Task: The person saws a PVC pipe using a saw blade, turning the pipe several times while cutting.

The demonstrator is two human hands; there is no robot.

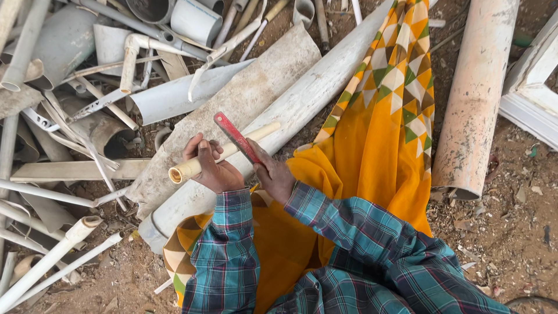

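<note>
My left hand (210, 166) grips a short cream plastic pipe (185, 170) near its open end, and the pipe slants up to the right across my lap. My right hand (273, 174) holds a flat red tool (235, 135) like a blade or file, laid across the pipe just right of my left hand. Both arms wear teal plaid sleeves (349, 232). An orange patterned cloth (383, 134) covers my legs beneath the hands.
A heap of broken white and grey plastic pipes (87, 87) fills the left and top. Two long split pipes (290, 104) lie diagonally under my hands. A wide pale pipe (476, 99) lies right, beside a white frame (532, 93). Dirt ground is littered with chips.
</note>
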